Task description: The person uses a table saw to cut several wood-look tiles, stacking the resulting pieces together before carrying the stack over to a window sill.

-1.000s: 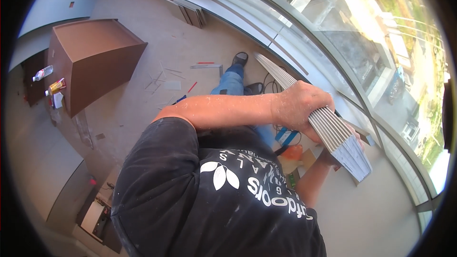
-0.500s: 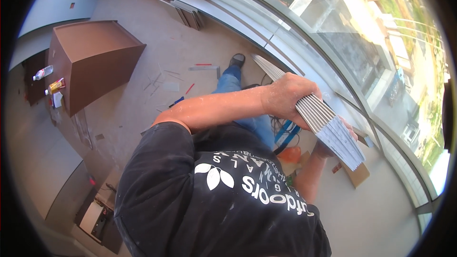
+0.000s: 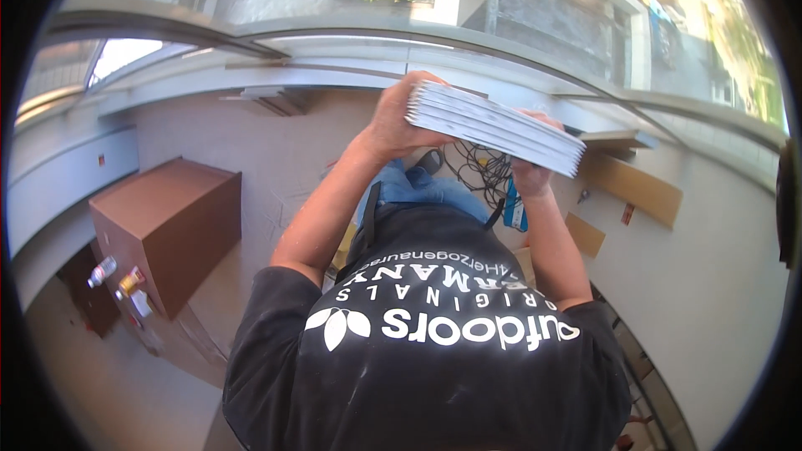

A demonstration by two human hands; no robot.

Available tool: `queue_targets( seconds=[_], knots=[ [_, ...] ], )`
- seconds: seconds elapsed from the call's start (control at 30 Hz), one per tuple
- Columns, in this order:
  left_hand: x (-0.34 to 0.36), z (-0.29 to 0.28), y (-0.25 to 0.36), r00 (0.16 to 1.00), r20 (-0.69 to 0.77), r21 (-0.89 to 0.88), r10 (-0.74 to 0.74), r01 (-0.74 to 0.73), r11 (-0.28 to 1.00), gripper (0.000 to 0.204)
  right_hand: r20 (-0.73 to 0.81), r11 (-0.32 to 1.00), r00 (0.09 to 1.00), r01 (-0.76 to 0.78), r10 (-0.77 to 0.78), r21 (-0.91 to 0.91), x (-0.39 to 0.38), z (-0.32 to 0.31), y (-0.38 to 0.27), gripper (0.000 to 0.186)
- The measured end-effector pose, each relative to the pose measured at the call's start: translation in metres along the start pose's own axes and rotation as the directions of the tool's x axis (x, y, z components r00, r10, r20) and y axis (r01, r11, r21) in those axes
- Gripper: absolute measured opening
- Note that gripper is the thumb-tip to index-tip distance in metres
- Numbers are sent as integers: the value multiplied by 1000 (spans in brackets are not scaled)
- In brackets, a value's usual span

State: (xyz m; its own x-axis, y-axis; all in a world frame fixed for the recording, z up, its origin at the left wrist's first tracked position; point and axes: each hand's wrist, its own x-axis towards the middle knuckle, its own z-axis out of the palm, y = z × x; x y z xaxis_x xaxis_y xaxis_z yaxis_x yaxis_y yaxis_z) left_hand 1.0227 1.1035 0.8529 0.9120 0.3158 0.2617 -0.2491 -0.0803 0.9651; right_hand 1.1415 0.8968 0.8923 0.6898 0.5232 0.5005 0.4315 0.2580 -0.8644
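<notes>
A stack of thin pale grey panels (image 3: pixel 493 125) is held level in front of my chest, above my black printed shirt. My left hand (image 3: pixel 399 121) grips the stack's left end, fingers wrapped over its edge. My right hand (image 3: pixel 531 174) holds it from underneath near the right end and is mostly hidden by the panels. Blue jeans and one shoe show below the stack.
A large brown box (image 3: pixel 167 217) stands on the floor at left, with small bottles (image 3: pixel 121 280) on a low surface beside it. Black cables (image 3: pixel 478 165) lie by my feet. Cardboard pieces (image 3: pixel 631 188) lean at right. A curved glass wall (image 3: pixel 434 17) runs along the top.
The view has swung round, so the window wall now lies ahead. The panel stack moved from my right side to the middle, turned crosswise, still in both hands.
</notes>
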Motion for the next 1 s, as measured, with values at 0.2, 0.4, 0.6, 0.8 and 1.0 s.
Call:
queue_targets(
  seconds=[0.2, 0.4, 0.6, 0.8, 1.0],
  knots=[
    [12, 18, 89, 982, -183, -199, 40, -77, 977, 62, 99, 965, 991, -60, 88, -254, -9, -37, -1, 48],
    [19, 22, 111, 973, -222, 202, -58, 104, 974, 28, -69, 952, 957, -288, 282, -102, -26, -36, -30, 70],
    [22, 24, 112, 964, -216, -40, -157, 152, 988, 28, -103, 931, 928, -347, 358, 109, -9, -21, -80, 67],
    [19, 24, 111, 975, -162, -78, -150, 139, 987, 31, -281, 936, 934, -284, 221, -210, -20, -23, -93, 54],
    [14, 18, 110, 976, -133, -209, -171, 141, 968, 33, -320, 847, 947, -192, 27, -497, -29, -19, -101, 43]
  ],
)
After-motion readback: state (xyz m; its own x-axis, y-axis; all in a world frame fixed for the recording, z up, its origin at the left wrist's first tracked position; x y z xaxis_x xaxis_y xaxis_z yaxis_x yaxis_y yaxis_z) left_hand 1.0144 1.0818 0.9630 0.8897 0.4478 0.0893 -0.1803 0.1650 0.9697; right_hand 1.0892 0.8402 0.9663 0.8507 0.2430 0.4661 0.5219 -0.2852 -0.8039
